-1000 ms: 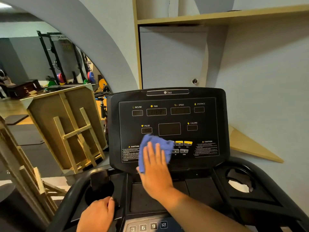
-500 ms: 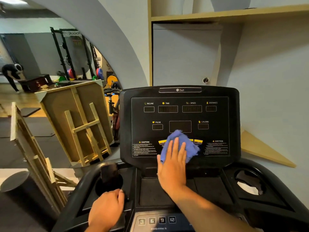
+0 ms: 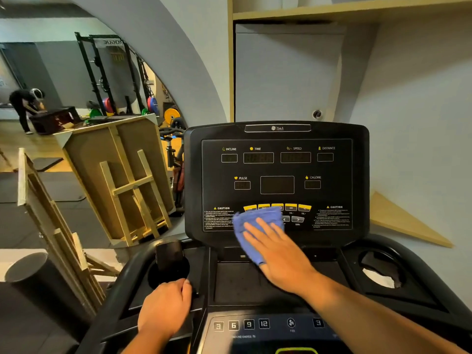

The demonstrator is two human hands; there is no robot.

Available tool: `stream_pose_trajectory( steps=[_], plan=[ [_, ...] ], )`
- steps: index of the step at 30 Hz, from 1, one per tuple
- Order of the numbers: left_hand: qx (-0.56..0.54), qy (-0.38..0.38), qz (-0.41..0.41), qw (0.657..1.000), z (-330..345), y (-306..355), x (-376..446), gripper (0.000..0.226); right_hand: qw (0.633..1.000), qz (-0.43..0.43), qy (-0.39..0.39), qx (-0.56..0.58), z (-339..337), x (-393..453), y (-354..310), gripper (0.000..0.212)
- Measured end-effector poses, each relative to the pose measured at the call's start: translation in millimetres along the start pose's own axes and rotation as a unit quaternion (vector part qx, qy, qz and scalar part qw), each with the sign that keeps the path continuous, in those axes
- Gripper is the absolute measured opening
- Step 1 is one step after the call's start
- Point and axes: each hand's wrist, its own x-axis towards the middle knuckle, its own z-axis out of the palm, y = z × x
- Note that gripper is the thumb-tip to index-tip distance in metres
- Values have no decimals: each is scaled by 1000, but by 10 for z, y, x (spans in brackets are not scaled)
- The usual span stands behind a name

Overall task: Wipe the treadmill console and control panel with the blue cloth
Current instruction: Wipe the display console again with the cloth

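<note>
The black treadmill console (image 3: pixel 277 172) stands upright in front of me with dark displays and a row of yellow buttons. My right hand (image 3: pixel 278 251) lies flat on the blue cloth (image 3: pixel 251 223), pressing it against the console's lower edge, just left of centre below the yellow buttons. My left hand (image 3: pixel 166 306) grips the left side of the treadmill's tray beside the left cup holder (image 3: pixel 168 273). The lower control panel (image 3: pixel 255 324) with numbered incline keys sits between my arms at the bottom.
A right cup holder (image 3: pixel 381 273) is set in the tray. Wooden frames (image 3: pixel 122 180) lean at the left beside a dark cylinder (image 3: pixel 33 277). A weight rack (image 3: pixel 115 77) and a bent-over person (image 3: pixel 25 106) are far left. A wall and shelf (image 3: pixel 332 14) rise behind the console.
My right hand slid the cloth right across the console's lower part, then back left and slightly lower. The left hand stayed on the tray. The camera moved closer.
</note>
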Motion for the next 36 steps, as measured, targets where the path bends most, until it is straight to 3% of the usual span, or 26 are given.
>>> stream_pose_trajectory(
  steps=[5,6,11,15,20,23,26,28,30,32,36],
  plan=[
    [0,0,-1,1000,-59,43,-16,42,987,154,26,22,-11,-178,-137,73],
    [1,1,-3,1000,-51,32,-10,43,988,150,20,40,-35,-42,-292,74],
    [6,2,-21,1000,-37,-18,-8,43,998,-61,-8,-2,-7,424,-588,71],
    [11,-9,-22,1000,-50,9,15,44,999,-49,-5,2,7,115,-87,66],
    [18,-21,-21,999,-76,73,-28,43,995,96,3,21,28,-722,680,71],
    [14,-21,-22,999,-108,93,-48,41,951,293,61,82,14,-1017,1028,64],
    [8,-26,-23,999,-123,111,-26,39,914,383,94,96,-22,-796,959,63],
    [8,-24,-26,999,-102,111,-25,39,930,345,86,95,-14,-628,748,64],
    [4,-17,-30,999,-82,106,-27,40,976,207,48,44,48,-606,565,69],
    [5,-18,-35,999,-86,110,-24,39,991,130,22,2,85,-721,623,73],
    [-2,-37,-44,998,-61,106,-16,36,972,232,23,42,94,-1085,892,71]
  ],
)
